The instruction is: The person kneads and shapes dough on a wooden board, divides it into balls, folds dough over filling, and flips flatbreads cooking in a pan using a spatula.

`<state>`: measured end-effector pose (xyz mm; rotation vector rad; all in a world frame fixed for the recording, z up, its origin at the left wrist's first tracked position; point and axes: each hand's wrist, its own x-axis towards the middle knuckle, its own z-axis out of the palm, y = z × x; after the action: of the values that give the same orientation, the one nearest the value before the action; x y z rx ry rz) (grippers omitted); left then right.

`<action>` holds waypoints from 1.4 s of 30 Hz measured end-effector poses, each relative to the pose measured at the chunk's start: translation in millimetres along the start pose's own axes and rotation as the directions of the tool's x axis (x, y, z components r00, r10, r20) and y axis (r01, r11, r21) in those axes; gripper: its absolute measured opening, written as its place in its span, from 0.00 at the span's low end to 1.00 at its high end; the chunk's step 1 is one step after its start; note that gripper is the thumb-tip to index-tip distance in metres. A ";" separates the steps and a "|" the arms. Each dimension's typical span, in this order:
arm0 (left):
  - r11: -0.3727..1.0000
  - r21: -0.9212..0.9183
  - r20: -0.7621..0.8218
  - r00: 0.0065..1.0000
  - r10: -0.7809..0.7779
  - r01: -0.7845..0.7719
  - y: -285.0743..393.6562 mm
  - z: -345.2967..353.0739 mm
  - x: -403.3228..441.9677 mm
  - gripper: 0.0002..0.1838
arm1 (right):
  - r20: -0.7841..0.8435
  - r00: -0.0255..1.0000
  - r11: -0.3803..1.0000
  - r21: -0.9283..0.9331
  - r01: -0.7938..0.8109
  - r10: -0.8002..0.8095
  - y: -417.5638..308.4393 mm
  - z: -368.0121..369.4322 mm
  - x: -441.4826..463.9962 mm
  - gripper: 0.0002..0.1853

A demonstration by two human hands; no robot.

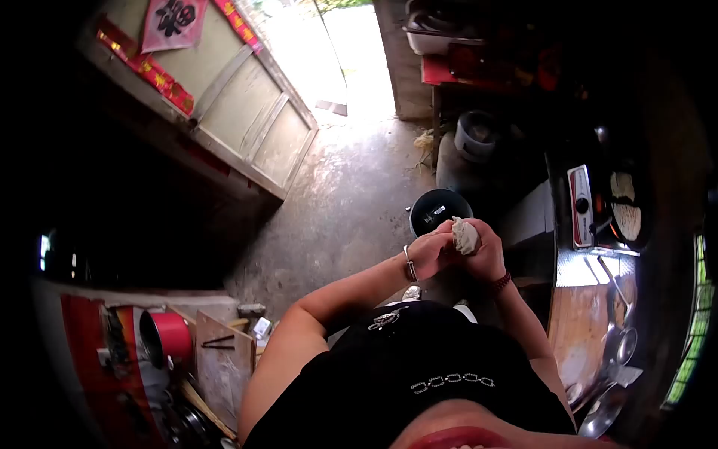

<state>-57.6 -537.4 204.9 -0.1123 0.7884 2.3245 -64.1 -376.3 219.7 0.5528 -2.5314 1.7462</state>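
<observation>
A pale, uneven lump of dough (465, 236) is between my two hands, in front of my body. My left hand (432, 253), with a bracelet at the wrist, closes on its left side. On the other side my right hand (488, 253), wearing a dark red beaded bracelet, cups the dough with curled fingers. Parts of both hands' fingers are hidden. Just beyond the hands, a dark round bucket (423, 217) stands on the floor.
To the right, a gas stove (581, 205) carries a dark pan with two flat pale breads (627, 221). Ladles (627, 346) lie nearer me on the counter. At left are a red pot (173, 334) and a board (224, 359) with chopsticks. A door (247, 112) stands open ahead.
</observation>
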 end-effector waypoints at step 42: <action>0.350 0.209 -0.805 0.043 0.592 -0.913 -242.1 -93.8 -611.5 0.19 | 0.714 -0.403 0.635 0.697 0.333 -0.573 -247.3 476.2 -289.9 0.51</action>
<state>553.2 -797.1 176.2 -1.3447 0.9149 3.5808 368.4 -806.0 202.8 3.5063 -1.3482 0.9886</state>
